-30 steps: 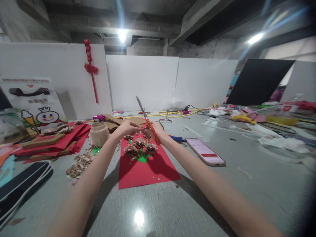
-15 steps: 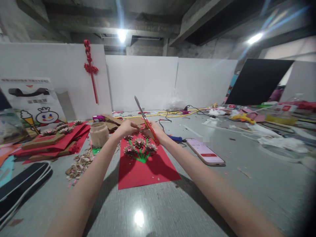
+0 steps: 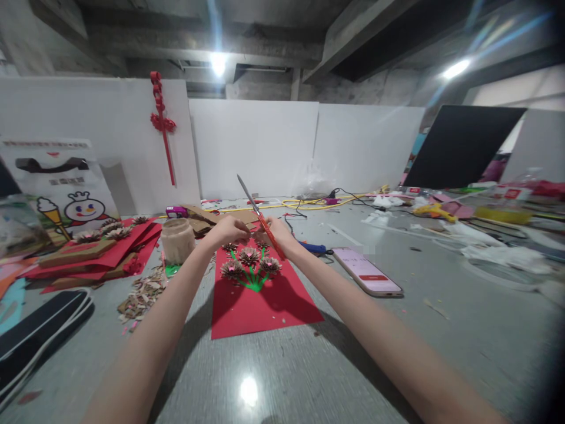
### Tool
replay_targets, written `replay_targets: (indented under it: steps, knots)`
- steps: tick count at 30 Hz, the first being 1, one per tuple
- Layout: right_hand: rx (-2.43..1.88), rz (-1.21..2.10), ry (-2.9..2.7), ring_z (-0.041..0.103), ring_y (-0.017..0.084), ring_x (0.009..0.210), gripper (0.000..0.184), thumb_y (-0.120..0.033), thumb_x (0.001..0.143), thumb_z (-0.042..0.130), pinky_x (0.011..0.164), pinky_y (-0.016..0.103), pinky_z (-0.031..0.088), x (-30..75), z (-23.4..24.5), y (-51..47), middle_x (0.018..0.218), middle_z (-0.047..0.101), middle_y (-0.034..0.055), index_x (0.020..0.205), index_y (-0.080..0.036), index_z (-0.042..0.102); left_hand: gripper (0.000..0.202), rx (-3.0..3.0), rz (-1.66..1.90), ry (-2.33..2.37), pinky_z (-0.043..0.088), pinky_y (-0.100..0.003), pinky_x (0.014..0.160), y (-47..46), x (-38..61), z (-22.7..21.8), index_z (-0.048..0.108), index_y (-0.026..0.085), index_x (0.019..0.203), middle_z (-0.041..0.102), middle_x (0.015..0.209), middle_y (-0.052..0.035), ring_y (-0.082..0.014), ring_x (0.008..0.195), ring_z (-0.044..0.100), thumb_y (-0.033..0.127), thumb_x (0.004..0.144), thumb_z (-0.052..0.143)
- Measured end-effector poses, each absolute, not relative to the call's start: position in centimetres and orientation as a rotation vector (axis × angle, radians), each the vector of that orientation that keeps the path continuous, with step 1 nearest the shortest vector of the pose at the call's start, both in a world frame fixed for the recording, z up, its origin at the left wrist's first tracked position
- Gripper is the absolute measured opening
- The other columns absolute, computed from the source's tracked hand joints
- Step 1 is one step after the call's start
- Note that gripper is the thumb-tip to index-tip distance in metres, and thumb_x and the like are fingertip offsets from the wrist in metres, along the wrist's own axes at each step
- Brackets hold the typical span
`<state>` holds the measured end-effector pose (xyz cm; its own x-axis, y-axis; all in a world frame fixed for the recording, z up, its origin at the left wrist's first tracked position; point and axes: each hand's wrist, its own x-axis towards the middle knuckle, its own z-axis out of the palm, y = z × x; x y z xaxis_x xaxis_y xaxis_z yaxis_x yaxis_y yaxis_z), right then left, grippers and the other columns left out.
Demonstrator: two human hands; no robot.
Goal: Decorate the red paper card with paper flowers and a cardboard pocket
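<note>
In the head view, a pair of scissors (image 3: pixel 270 235) with red handles is held in my right hand (image 3: pixel 283 237), blades pointing up and to the left. My left hand (image 3: pixel 232 228) is closed in a pinch just left of the scissors. Whatever is between its fingers is too small to name. Beneath both hands lies a red sheet (image 3: pixel 271 309) bearing several brown layered flowers (image 3: pixel 249 255) with pink centres. Green stems (image 3: pixel 255 281) join below the flowers.
A jar (image 3: pixel 177 242) and a heap of cardboard scraps (image 3: pixel 143 297) sit to the left, near stacked red sheets (image 3: pixel 95 259). On the right are a phone (image 3: pixel 366 271), a blue-handled tool (image 3: pixel 312 248) and a yellow glue gun (image 3: pixel 435 211). White panels (image 3: pixel 256 147) stand behind.
The scissors' handles have come closer together and the blades have dipped slightly to the left. Both hands stay nearly in place over the red sheet.
</note>
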<state>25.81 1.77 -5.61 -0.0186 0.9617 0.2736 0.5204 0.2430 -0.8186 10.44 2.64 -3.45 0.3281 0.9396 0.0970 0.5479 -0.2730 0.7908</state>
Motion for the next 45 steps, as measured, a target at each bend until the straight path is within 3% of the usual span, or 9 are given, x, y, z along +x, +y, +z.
replay_targets:
  steps: [10, 18, 29, 38, 45]
  knots:
    - [-1.388, 0.582, -1.682, 0.055, 0.012, 0.06, 0.03, -0.015, 0.056, 0.066, 0.05, 0.02, 0.036, 25.86, -5.21, 1.16, 0.07, 0.061, 0.0008, 0.08, -0.016, 0.048, 0.009, 1.899, 0.733, 1.309, 0.045, -0.021, 0.05, 2.63, 10.52, -3.52, 0.064, 0.013, 0.061, 0.063, 0.052, -0.003, -0.0134, 0.052, 0.06, 0.022, 0.06, 0.062]
    - [-1.424, 0.525, -1.74, 0.055, 0.012, 0.061, 0.031, -0.016, 0.056, 0.067, 0.05, 0.02, 0.036, 25.72, -5.19, 1.23, 0.072, 0.062, 0.0023, 0.081, -0.015, 0.049, 0.002, 1.911, 0.748, 1.365, 0.044, -0.021, 0.051, 1.84, 11.05, -2.92, 0.062, 0.013, 0.057, 0.059, 0.047, -0.0007, -0.0121, 0.05, 0.056, 0.014, 0.058, 0.061]
    - [-1.386, 0.555, -1.7, 0.057, 0.013, 0.06, 0.032, -0.023, 0.058, 0.068, 0.05, 0.021, 0.037, 25.74, -5.79, 1.95, 0.065, 0.061, -0.0002, 0.082, -0.017, 0.048, 0.014, 2.148, 0.642, 1.393, 0.043, -0.022, 0.051, 2.39, 10.93, -3.11, 0.063, 0.011, 0.065, 0.061, 0.055, -0.0026, -0.0134, 0.055, 0.056, 0.012, 0.056, 0.051]
    - [-1.387, 0.543, -1.71, 0.058, 0.014, 0.062, 0.033, -0.015, 0.055, 0.068, 0.053, 0.022, 0.039, 25.83, -5.77, 2.06, 0.066, 0.061, -0.0004, 0.08, -0.017, 0.047, 0.016, 2.115, 0.676, 1.385, 0.044, -0.022, 0.052, 2.36, 10.81, -3.12, 0.062, 0.012, 0.067, 0.062, 0.057, -0.0033, -0.013, 0.055, 0.057, 0.025, 0.061, 0.057]
    - [-1.381, 0.519, -1.733, 0.057, 0.014, 0.062, 0.03, -0.017, 0.056, 0.067, 0.051, 0.021, 0.038, 25.65, -5.63, 1.75, 0.067, 0.061, 0.0002, 0.078, -0.017, 0.046, 0.016, 2.13, 0.653, 1.409, 0.043, -0.021, 0.052, 1.95, 10.84, -2.79, 0.064, 0.012, 0.068, 0.061, 0.056, -0.0028, -0.0129, 0.055, 0.056, 0.022, 0.061, 0.054]
